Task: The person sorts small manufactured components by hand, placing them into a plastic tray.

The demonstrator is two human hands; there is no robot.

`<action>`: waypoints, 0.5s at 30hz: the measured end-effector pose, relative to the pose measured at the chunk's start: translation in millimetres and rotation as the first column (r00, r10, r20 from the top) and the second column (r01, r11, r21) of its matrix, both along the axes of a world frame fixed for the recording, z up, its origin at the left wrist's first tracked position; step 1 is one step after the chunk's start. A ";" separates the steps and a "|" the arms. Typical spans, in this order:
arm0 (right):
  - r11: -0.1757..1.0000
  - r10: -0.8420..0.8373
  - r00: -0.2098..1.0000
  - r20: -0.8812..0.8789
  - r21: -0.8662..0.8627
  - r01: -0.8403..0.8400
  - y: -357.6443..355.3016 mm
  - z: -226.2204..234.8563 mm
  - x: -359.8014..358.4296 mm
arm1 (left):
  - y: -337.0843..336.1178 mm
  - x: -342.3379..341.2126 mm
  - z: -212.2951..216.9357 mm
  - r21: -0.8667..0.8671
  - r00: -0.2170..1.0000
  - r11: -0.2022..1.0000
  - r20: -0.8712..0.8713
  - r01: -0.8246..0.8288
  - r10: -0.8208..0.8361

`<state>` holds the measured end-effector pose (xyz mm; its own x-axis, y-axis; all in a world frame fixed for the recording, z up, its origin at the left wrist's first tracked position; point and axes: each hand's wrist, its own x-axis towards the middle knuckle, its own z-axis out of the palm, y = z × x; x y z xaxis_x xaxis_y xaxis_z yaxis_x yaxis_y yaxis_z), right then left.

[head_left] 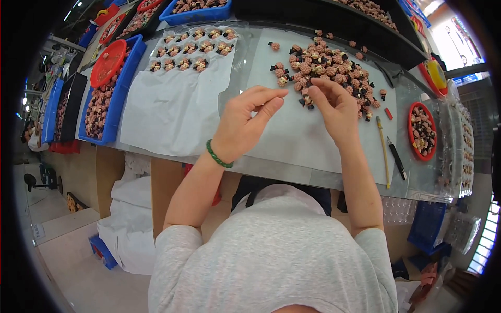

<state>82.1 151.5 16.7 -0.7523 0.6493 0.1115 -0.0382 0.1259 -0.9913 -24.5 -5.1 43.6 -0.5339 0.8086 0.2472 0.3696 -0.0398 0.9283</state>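
Head view shows the right hand (334,107), centre-right of frame, with fingertips curled down onto the lower left edge of a pile of small pink-and-black pieces (326,68), pinching one there, while the left hand (245,122) beside it has thumb and forefinger pressed together, anything between them too small to tell.

Bare white sheet (172,112) left of left hand (245,122): open passage. Bead pile (326,68) blocks ahead of right hand (334,107). Pencil (383,151) and red dish (421,130) crowd right side.
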 end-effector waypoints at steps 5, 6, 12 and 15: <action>0.958 0.152 0.983 0.098 -0.258 -0.123 -22.7 -2.0 25.4 | 16.3 21.9 -42.0 0.032 0.871 0.985 0.463 0.170 -0.165; 0.958 0.147 0.984 0.102 -0.262 -0.116 -24.7 -5.3 28.4 | 16.4 24.1 -44.6 0.028 0.868 0.984 0.468 0.176 -0.168; 0.856 0.015 0.999 -0.045 -0.515 -0.036 -44.7 -19.6 45.1 | 18.6 30.9 -55.1 0.100 0.685 0.995 0.723 0.022 -0.087; 0.906 -0.001 0.997 -0.081 -0.423 -0.034 -52.6 -23.4 46.1 | 17.7 35.1 -55.6 0.091 0.668 0.995 0.739 0.029 -0.088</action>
